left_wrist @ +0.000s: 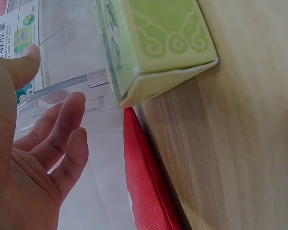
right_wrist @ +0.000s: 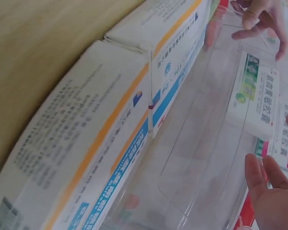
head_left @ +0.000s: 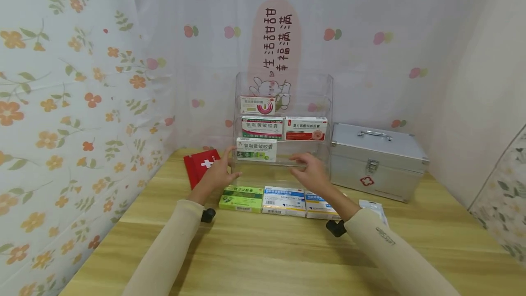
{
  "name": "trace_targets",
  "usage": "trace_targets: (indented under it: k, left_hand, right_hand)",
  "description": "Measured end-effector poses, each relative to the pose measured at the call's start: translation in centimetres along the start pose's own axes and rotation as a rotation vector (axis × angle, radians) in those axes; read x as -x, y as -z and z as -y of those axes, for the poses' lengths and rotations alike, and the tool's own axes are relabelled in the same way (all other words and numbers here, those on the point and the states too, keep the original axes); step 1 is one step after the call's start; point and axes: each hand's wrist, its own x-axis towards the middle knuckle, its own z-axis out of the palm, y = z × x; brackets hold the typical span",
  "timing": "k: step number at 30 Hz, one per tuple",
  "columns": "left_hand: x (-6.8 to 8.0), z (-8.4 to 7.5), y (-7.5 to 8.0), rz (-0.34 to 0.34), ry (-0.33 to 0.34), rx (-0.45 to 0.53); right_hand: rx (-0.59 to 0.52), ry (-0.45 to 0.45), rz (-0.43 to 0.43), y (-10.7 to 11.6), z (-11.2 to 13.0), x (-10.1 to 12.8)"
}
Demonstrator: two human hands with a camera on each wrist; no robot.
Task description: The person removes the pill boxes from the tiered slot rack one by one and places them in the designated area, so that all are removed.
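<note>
Wooden table (head_left: 255, 250): clear rack (head_left: 283, 104) between left hand (head_left: 218, 172), right hand (head_left: 310, 170); both hands open-fingered at its front.

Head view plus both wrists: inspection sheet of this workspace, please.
Surface: wooden table, light grain.
Job's things: clear acrylic rack, tiered, holding four medicine boxes; lowest tier has one green-and-white box.
Clutter: green box and two blue-and-white boxes lying in front of the rack; red first-aid pouch left; metal first-aid case right, lid down.
Grippers: left hand open at the rack's left edge; right hand open at its lower front.
Cables: nothing seen.
Surroundings: floral curtains on all sides.
</note>
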Motion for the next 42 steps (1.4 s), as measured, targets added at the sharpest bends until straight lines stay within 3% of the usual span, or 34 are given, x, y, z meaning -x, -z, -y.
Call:
trace_targets:
  k: [5,16,25,33,42]
  left_hand:
    - [0.2,0.1,0.0,0.005,0.005,0.001]
    - [0.0,0.3,-0.1,-0.003,0.009,-0.013]
    - [0.1,0.0,0.0,-0.009,0.01,-0.023]
    - [0.1,-0.2,-0.1,-0.004,0.021,-0.023]
    - [-0.1,0.2,-0.3,-0.016,0.018,-0.026]
  right_hand:
    - [-0.023,-0.016,0.018,-0.5,0.0,-0.9]
    - [0.032,-0.089,0.037,-1.6,-0.7,-2.8]
    - [0.046,-0.063,0.042,-2.4,-0.5,-3.8]
    - [0.052,-0.113,0.125,-3.0,-0.5,-4.7]
    - [0.025,-0.09,0.18,-3.3,0.0,-5.3]
